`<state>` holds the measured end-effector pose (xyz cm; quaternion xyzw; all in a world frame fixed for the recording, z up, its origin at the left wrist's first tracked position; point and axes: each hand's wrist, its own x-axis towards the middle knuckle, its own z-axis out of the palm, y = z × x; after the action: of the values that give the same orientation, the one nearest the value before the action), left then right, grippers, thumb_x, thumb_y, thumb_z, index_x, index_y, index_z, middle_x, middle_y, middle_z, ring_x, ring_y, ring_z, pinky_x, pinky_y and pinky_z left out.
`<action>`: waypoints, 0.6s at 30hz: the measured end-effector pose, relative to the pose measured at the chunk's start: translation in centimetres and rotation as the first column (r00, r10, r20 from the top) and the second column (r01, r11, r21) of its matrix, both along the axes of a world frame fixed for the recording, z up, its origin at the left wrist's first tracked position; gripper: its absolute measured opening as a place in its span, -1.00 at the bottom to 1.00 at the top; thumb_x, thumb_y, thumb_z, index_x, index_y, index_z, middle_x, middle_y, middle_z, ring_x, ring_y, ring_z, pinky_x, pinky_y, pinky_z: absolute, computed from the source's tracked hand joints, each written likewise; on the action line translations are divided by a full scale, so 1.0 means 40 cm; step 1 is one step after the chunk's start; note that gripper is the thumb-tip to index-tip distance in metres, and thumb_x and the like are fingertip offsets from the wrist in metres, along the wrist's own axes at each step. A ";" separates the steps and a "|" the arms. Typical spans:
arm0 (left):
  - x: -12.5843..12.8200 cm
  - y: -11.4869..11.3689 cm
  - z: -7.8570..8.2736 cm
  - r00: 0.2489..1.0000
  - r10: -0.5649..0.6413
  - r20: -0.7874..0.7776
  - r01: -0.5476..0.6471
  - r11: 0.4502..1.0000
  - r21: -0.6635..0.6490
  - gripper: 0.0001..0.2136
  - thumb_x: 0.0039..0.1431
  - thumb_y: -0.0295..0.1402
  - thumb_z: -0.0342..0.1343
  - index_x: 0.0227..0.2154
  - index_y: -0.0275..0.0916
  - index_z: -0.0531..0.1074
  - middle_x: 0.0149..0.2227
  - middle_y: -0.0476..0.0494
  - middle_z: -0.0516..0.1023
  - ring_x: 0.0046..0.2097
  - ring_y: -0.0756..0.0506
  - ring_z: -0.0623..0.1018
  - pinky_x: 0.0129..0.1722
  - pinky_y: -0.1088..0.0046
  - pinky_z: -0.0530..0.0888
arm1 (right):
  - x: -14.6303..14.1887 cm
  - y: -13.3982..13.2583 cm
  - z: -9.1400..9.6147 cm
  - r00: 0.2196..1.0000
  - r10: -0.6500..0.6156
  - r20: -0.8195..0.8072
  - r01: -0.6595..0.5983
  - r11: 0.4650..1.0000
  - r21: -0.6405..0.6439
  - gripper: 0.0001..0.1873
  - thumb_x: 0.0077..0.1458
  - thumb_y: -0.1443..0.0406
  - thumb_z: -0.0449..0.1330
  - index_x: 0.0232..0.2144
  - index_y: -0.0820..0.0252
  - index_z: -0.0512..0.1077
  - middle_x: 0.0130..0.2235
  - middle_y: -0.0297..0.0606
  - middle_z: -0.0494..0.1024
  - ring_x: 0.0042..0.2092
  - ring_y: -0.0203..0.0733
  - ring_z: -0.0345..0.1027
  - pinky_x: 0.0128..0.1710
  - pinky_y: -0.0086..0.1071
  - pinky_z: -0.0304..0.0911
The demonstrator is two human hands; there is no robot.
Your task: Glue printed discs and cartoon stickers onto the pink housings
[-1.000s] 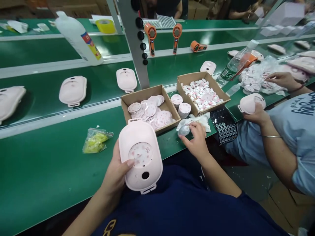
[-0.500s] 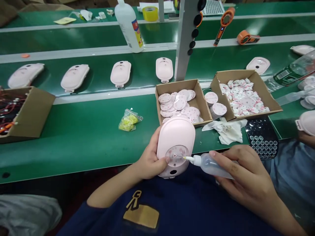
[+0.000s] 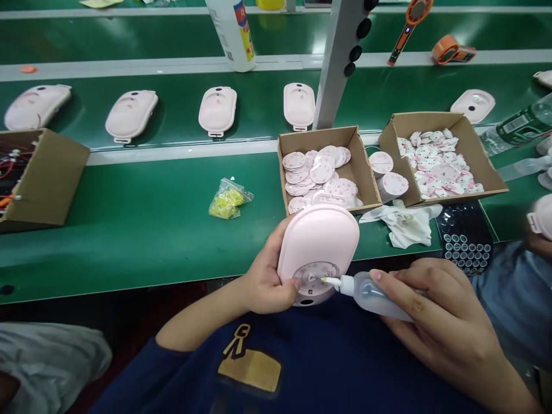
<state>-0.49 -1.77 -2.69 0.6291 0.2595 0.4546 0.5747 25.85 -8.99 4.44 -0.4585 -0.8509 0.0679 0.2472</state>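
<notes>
My left hand grips a pink oval plastic shell against my body, thumb resting by the round patterned disc set into its face. My right hand is wrapped round a small clear squeeze bottle. The bottle's thin white nozzle touches the middle of the disc. Both hands are closed on what they hold.
Two cardboard boxes of patterned round discs stand just beyond, with two disc stacks between them. A white cloth, a black sticker sheet, a yellow bag and a box of wires lie nearby. Several pink shells ride the belt. A co-worker sits at right.
My right hand left the white cloth with the squeeze bottle and brought its nozzle onto the disc. The shell came closer to my body; my view swung left and down.
</notes>
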 end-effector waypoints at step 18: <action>-0.002 -0.013 0.008 1.000 0.001 -0.006 -0.001 1.000 -0.017 -0.21 0.05 -0.43 0.23 0.34 0.00 0.09 0.31 -0.19 0.29 0.27 -0.40 0.32 0.26 -0.04 0.23 | 0.009 -0.023 -0.005 1.000 -0.023 0.008 0.023 1.000 -0.018 -0.46 0.14 0.49 0.21 0.18 0.15 0.36 -0.25 -0.19 0.44 -0.24 -0.11 0.30 -0.21 -0.22 0.31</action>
<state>-0.56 -2.30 -2.39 0.6254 0.2654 0.4508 0.5790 26.20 -9.89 4.23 -0.4705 -0.8459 0.0710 0.2407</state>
